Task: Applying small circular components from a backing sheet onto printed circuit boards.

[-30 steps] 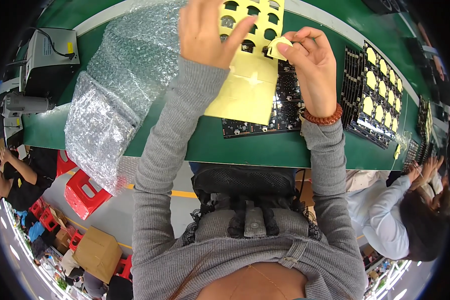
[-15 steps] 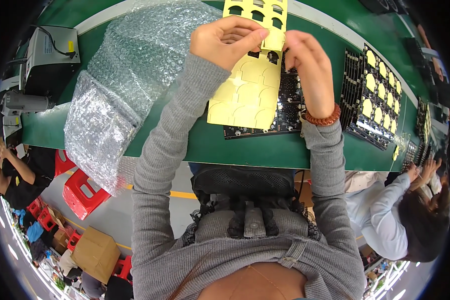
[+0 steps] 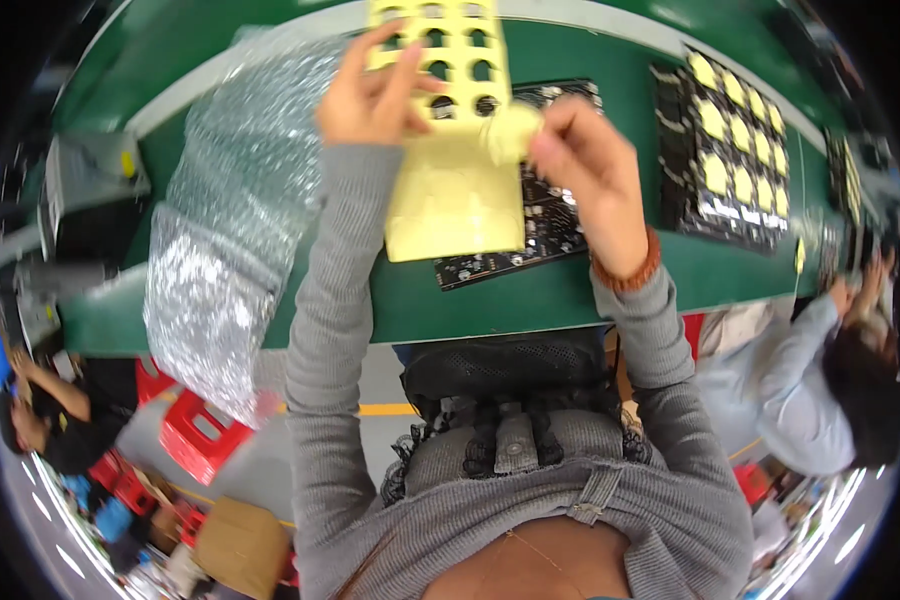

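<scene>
Closest to us, the yellow sheet (image 3: 455, 205) overlaps a dark circuit board (image 3: 558, 222) — and just above, our right hand (image 3: 598, 172) pinches a rounded yellow piece (image 3: 511, 132), blurred, at the sheet's right side. Our left hand (image 3: 363, 105) spreads its fingers over the upper left edge — whether touching, we can't tell. Farther right stand stacked boards (image 3: 735, 150) dotted with yellow shapes.

r fingers (image 3: 551, 151) pinch yel. piece (image 3: 511, 132)
</scene>
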### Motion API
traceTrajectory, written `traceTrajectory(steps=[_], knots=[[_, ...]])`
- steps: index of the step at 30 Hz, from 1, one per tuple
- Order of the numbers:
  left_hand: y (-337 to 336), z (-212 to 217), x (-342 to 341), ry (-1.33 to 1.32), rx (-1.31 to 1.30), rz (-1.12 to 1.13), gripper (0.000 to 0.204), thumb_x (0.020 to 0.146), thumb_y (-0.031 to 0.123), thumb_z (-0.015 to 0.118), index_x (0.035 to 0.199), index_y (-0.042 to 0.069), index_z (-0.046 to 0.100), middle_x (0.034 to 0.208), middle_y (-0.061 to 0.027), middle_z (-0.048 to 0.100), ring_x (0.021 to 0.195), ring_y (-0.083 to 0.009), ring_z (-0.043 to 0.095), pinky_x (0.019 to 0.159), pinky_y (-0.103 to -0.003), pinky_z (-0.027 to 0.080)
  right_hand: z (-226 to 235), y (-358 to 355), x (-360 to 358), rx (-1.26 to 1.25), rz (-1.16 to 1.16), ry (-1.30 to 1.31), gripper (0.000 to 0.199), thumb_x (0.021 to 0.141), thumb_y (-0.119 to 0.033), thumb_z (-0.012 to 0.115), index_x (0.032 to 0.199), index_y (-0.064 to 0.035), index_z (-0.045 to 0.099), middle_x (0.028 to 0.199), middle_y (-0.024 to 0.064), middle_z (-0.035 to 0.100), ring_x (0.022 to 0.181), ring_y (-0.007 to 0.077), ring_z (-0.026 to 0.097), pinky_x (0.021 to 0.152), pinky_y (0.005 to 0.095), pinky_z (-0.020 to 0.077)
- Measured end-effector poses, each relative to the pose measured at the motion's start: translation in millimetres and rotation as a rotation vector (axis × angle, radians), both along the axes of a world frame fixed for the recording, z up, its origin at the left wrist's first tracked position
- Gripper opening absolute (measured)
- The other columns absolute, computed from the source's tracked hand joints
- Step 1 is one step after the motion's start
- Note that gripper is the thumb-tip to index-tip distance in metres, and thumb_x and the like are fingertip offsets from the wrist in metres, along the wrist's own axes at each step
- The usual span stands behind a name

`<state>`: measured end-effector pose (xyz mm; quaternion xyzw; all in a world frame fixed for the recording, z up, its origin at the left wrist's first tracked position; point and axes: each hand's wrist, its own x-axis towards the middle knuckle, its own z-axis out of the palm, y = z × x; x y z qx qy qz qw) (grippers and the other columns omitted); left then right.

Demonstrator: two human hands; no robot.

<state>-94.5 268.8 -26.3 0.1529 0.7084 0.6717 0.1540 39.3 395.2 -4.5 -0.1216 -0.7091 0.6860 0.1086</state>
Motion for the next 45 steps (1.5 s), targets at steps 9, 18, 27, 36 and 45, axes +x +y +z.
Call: traceTrajectory(steps=[9, 18, 27, 36, 45], knots=[[16, -21, 11, 0.860, -0.493, -0.102, 0.020, 0.082, 0.015, 0.057, 0.099, 0.005, 0.060, 0.092, -0.0105, 0.061, 0.082, -0.0191, 0.057, 0.071, -0.029, 0.045, -69, 61, 241, -0.809, 0.091, -0.325, 0.013, 0.083, -0.013, 0.056, 0.078, -0.0003, 0.056, 0.077, 0.0045, 0.054, 0.063, 0.0086, 0.050, 0.056, 0.0190, 0.0383], [20, -34, 13, 0.906, -0.544, -0.238, 0.019, 0.084, 0.012, 0.053, 0.100, 0.004, 0.060, 0.100, -0.0109, 0.057, 0.090, -0.0228, 0.053, 0.077, -0.031, 0.042, -371, 52, 484, -1.136, -1.463, -0.532, 0.017, 0.088, -0.027, 0.045, 0.078, -0.0137, 0.049, 0.052, -0.0028, 0.042, 0.040, 0.0120, 0.037, 0.038, 0.0270, 0.0315], [39, -40, 27, 0.840, -0.535, -0.218, 0.020, 0.085, 0.009, 0.050, 0.103, 0.004, 0.058, 0.100, -0.0102, 0.055, 0.090, -0.0199, 0.052, 0.076, -0.029, 0.042, -521, 60, 442, -1.253, -1.407, -0.511, 0.022, 0.088, -0.027, 0.042, 0.075, -0.0108, 0.048, 0.052, 0.0021, 0.043, 0.043, 0.0156, 0.038, 0.040, 0.0305, 0.0338], [27, -36, 18, 0.867, -0.665, -0.190, 0.023, 0.087, 0.011, 0.047, 0.106, 0.001, 0.055, 0.104, -0.0092, 0.056, 0.091, -0.0173, 0.052, 0.083, -0.029, 0.040, -598, 47, 387, -1.886, -1.421, 0.011, 0.028, 0.090, -0.027, 0.037, 0.077, -0.0056, 0.049, 0.055, 0.0063, 0.045, 0.046, 0.0189, 0.040, 0.039, 0.0322, 0.0324], [27, -26, 25, 0.924, -0.668, -0.112, 0.020, 0.084, 0.005, 0.049, 0.102, 0.002, 0.057, 0.096, -0.0106, 0.056, 0.082, -0.0188, 0.053, 0.072, -0.027, 0.043, -581, 55, 396, -1.789, -1.263, 0.005, 0.025, 0.090, -0.027, 0.038, 0.086, -0.0045, 0.048, 0.069, 0.0074, 0.046, 0.059, 0.0200, 0.042, 0.050, 0.0319, 0.0348]])
